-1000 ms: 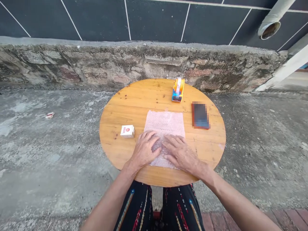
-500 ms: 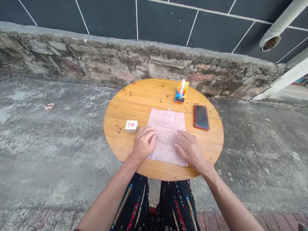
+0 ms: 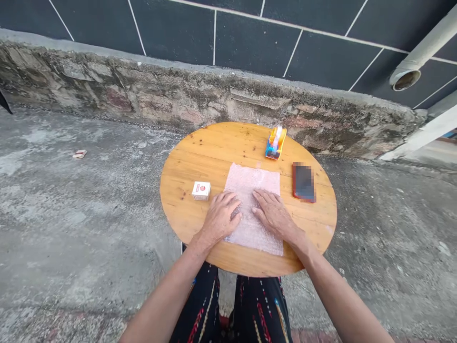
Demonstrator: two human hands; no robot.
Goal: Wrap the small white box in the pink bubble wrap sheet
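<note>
A pinkish sheet of bubble wrap [image 3: 254, 183] lies flat on the round wooden table [image 3: 200, 157]. My left hand [image 3: 222, 214] rests on its left edge, fingers stretched out. Flat on the right part of the sheet, with fingers extended, is my right hand [image 3: 273, 212]. Neither hand grips anything. Just left of my left hand stands a small white box [image 3: 201, 190] with red print.
A yellow and blue tape dispenser [image 3: 275, 143] stands near the table's far edge. To the right lies a phone [image 3: 303, 183] in a red case, its screen blurred. Behind the table runs a low stone ledge [image 3: 160, 102]; a pipe [image 3: 407, 76] juts out at upper right.
My right hand has moved inward over the bubble wrap and flattened. My left hand's fingers have spread out on the sheet. The whole view has shifted slightly.
</note>
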